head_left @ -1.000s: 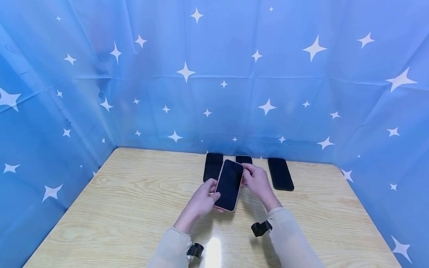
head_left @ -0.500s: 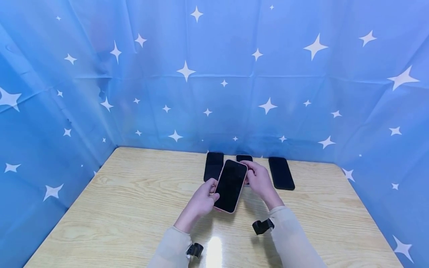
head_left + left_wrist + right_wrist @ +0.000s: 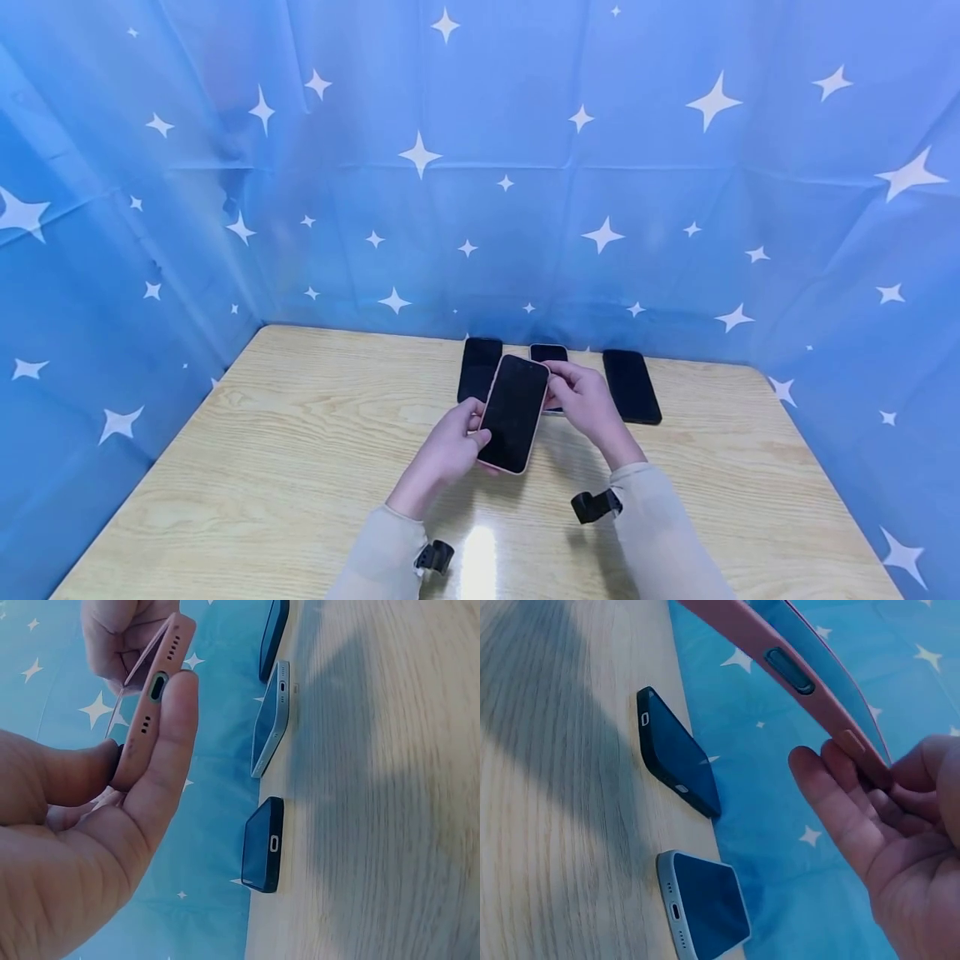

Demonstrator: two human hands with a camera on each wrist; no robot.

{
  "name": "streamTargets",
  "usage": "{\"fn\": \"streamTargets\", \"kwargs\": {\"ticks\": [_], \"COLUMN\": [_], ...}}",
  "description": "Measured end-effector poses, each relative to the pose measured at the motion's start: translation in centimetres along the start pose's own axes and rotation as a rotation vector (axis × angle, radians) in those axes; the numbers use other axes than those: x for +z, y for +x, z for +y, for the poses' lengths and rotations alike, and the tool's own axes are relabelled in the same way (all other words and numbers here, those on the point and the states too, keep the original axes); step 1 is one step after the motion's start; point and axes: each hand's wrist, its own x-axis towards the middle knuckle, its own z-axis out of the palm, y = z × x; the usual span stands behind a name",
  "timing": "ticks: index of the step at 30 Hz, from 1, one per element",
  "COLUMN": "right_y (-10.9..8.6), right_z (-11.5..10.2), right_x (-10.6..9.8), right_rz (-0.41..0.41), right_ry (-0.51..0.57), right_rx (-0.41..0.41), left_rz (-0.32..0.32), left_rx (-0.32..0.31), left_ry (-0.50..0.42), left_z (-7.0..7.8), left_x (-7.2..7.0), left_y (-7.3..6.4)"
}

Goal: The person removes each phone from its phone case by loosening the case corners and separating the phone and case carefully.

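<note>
A smartphone in a pink case is held above the table, tilted, its dark screen facing up toward the head camera. My left hand grips its lower left part, thumb over the screen's edge; in the left wrist view a finger lies along the case's bottom edge, by the charging port opening. At the upper right corner my right hand pinches the phone. From the right wrist, the right hand has thumb and fingers on the corner of the pink case, past the side cutout.
Behind the held phone, a black phone, a light-framed phone and another black phone lie in a row near the back of the wooden table. A blue star-patterned curtain stands behind. Each wrist carries a black camera band.
The phone tilts slightly, its top swinging a little right and then back. Both hands keep hold of it. The head view shifts slightly.
</note>
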Motion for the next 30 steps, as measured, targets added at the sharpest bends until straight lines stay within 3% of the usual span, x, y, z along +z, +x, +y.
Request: {"fn": "streamTargets", "kwargs": {"ticks": [5,13,19,30], "right_y": [0.1,0.0,-0.1,0.2], "right_z": [0.1,0.0,0.1,0.4], "right_x": [-0.1,-0.5,-0.7,-1.2], "right_rz": [-0.023,-0.118,-0.137,-0.175], "right_ry": [-0.035,0.039,0.056,0.330], "right_rx": [-0.008,0.027,0.038,0.085], "left_rz": [-0.004,-0.003,-0.007,-0.021], "left_rx": [0.004,0.027,0.028,0.028], "left_ry": [0.008,0.076,0.116,0.031], "left_z": [-0.1,-0.2,-0.2,0.0], "left_x": [0.0,0.1,0.1,-0.2], "left_y": [0.0,-0.1,-0.2,-0.1]}}
